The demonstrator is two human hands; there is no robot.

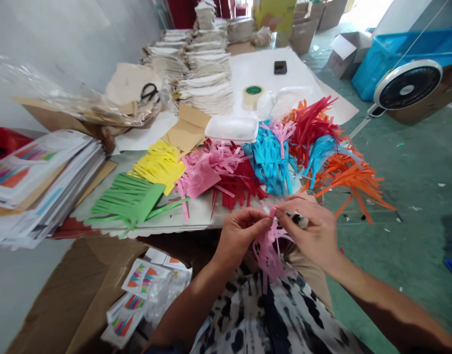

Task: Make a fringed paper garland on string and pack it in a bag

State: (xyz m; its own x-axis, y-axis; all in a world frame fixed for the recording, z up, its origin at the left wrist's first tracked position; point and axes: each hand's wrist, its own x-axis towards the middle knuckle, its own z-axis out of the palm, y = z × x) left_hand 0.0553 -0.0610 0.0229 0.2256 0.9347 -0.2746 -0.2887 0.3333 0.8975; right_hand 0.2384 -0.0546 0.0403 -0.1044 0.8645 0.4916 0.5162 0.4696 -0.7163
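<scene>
Just past the table's front edge, my left hand [242,233] and my right hand [310,223] meet at the top of a pink paper tassel [269,250]. Both hands pinch its narrow upper end between thumb and fingers, and the fringe dangles over my lap. A small black-and-white item [298,220] shows by my right palm; its kind is unclear. Fringed paper lies on the table close by: green [137,199], yellow [159,164], pink [202,172], blue [272,164], red [316,130] and orange [353,174].
Behind the fringes are a white plastic tray [231,129], a tape roll [252,98] and stacked white bundles [206,88]. Scissors [149,92] lie on the left, near piled printed sheets [42,167]. A fan [408,88] stands at right. A cardboard box [86,300] with packets sits below the table.
</scene>
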